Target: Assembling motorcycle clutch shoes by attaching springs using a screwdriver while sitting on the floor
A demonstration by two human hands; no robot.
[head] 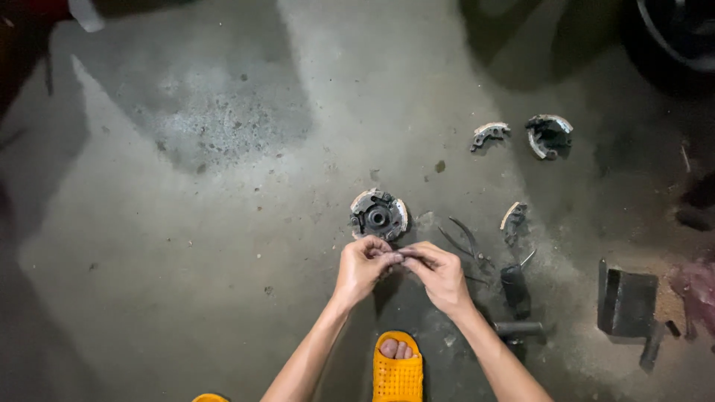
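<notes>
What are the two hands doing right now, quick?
Left hand: fingers pinched shut on a small dark part, too small to identify.
Right hand: fingertips pinched on the same part, just in front of the clutch assembly.

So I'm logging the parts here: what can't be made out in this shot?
- Small piece pinched between left hand and right hand: head view, hidden by fingertips.
- Wheel: cut by the top-right edge, in shadow.
- Pliers: dark, blurred against the floor.
</notes>
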